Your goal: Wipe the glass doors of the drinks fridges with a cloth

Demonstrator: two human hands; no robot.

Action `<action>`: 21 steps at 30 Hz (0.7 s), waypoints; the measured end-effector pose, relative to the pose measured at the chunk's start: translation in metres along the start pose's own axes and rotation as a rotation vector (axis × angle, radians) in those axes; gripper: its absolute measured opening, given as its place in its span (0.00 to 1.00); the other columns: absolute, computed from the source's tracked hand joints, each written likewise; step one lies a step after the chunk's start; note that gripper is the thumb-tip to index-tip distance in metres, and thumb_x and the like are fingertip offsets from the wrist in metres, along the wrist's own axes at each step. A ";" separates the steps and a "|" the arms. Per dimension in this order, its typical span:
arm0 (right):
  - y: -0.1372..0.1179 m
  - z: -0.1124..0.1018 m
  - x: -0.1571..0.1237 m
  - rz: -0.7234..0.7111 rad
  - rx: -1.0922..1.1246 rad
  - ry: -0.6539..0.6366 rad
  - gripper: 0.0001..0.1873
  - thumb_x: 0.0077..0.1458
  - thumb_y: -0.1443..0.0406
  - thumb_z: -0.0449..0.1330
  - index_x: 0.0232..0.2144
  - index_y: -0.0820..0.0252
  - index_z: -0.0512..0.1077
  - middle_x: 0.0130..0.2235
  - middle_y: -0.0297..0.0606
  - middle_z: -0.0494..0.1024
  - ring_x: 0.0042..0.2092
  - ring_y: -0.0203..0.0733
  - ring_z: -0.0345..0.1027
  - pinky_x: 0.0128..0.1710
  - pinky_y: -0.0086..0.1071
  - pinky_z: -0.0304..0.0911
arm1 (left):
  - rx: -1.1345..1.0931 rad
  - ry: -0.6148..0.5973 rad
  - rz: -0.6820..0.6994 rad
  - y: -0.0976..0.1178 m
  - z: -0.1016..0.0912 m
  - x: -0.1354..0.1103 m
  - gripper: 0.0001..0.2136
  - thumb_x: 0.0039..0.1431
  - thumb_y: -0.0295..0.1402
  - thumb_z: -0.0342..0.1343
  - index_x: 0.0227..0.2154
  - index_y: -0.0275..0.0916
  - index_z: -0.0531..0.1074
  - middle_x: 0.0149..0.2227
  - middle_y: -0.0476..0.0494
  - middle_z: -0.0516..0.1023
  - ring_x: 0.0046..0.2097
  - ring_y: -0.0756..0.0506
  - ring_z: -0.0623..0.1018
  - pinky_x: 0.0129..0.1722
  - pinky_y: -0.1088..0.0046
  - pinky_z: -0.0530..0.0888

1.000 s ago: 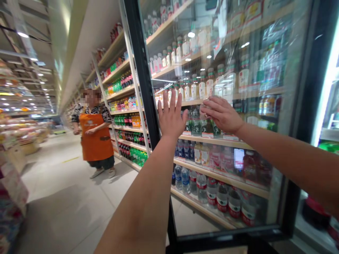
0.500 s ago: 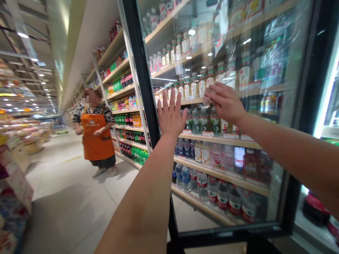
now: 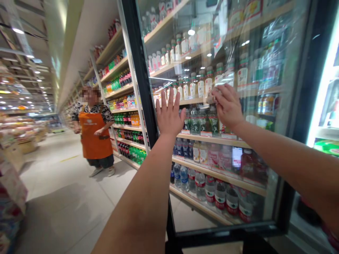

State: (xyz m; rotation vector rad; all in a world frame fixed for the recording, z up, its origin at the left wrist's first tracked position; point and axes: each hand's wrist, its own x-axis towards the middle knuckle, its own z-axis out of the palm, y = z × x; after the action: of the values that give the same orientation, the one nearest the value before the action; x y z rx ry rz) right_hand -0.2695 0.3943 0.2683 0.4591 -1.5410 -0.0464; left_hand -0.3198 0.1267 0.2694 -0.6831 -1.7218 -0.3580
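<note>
A glass door (image 3: 201,215) with a dark frame stands swung out in front of me. My left hand (image 3: 170,116) lies against its glass near the left frame edge, palm flat and fingers spread. Further right, my right hand (image 3: 229,107) presses a small, pale, crumpled cloth (image 3: 211,96) to the same pane with its fingers bent round it. Most of the cloth is hidden under the fingers. Bottles on shelves show through the glass, mixed with reflections.
On the left, a person in an orange apron (image 3: 95,135) stands in the aisle beside shelves of bottled drinks (image 3: 127,118). Goods displays (image 3: 16,134) line the far left. At the right edge is the lit cooler interior (image 3: 327,123).
My right hand has slid a little to the right across the glass with the cloth. My left hand stays in place on the pane. The view has shifted slightly.
</note>
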 end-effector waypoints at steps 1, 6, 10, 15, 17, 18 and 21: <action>-0.002 0.000 -0.003 -0.068 0.018 -0.060 0.23 0.71 0.64 0.49 0.64 0.46 0.68 0.68 0.33 0.65 0.72 0.50 0.52 0.72 0.58 0.55 | 0.012 0.007 0.005 0.000 0.001 0.000 0.31 0.73 0.40 0.47 0.75 0.39 0.52 0.77 0.44 0.44 0.77 0.35 0.40 0.76 0.48 0.39; 0.005 -0.007 0.001 -0.196 0.059 -0.224 0.22 0.69 0.62 0.52 0.62 0.42 0.71 0.65 0.28 0.69 0.70 0.48 0.57 0.72 0.55 0.58 | 0.048 0.023 0.027 -0.002 0.003 -0.001 0.31 0.73 0.41 0.46 0.75 0.38 0.51 0.77 0.44 0.44 0.77 0.34 0.42 0.76 0.48 0.39; -0.001 0.000 0.004 -0.009 0.005 0.012 0.25 0.71 0.64 0.47 0.65 0.46 0.68 0.68 0.33 0.65 0.73 0.52 0.52 0.73 0.58 0.53 | 0.034 0.025 0.017 -0.002 0.003 -0.001 0.31 0.73 0.41 0.47 0.75 0.39 0.52 0.77 0.45 0.44 0.77 0.35 0.41 0.76 0.48 0.39; -0.013 0.001 -0.006 -0.257 0.074 -0.202 0.23 0.68 0.64 0.53 0.61 0.42 0.71 0.65 0.28 0.70 0.70 0.47 0.59 0.69 0.55 0.63 | 0.016 0.030 0.016 -0.002 0.003 -0.001 0.31 0.73 0.41 0.48 0.75 0.39 0.52 0.77 0.44 0.44 0.77 0.36 0.40 0.76 0.49 0.40; -0.004 -0.002 0.003 -0.242 0.051 -0.197 0.23 0.67 0.64 0.53 0.62 0.44 0.71 0.65 0.29 0.69 0.70 0.49 0.59 0.70 0.55 0.62 | 0.027 0.032 0.022 -0.002 0.003 -0.001 0.31 0.73 0.41 0.47 0.75 0.39 0.52 0.77 0.44 0.44 0.77 0.36 0.41 0.76 0.49 0.40; 0.001 -0.003 0.009 -0.186 0.026 -0.143 0.24 0.67 0.65 0.52 0.62 0.45 0.71 0.65 0.31 0.69 0.70 0.50 0.59 0.70 0.56 0.62 | 0.033 0.033 0.023 -0.002 0.004 -0.001 0.31 0.73 0.41 0.47 0.75 0.39 0.52 0.77 0.44 0.45 0.77 0.36 0.41 0.76 0.49 0.40; 0.005 -0.002 0.015 -0.039 -0.040 0.036 0.25 0.69 0.66 0.48 0.64 0.47 0.69 0.66 0.35 0.68 0.71 0.52 0.56 0.70 0.60 0.60 | 0.042 0.028 0.022 -0.002 0.003 -0.001 0.31 0.73 0.41 0.47 0.75 0.39 0.53 0.77 0.44 0.45 0.77 0.35 0.42 0.76 0.49 0.40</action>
State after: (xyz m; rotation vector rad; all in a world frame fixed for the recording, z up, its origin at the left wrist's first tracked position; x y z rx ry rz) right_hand -0.2682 0.3947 0.2845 0.4555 -1.4937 -0.0985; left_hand -0.3236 0.1264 0.2675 -0.6625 -1.6896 -0.3137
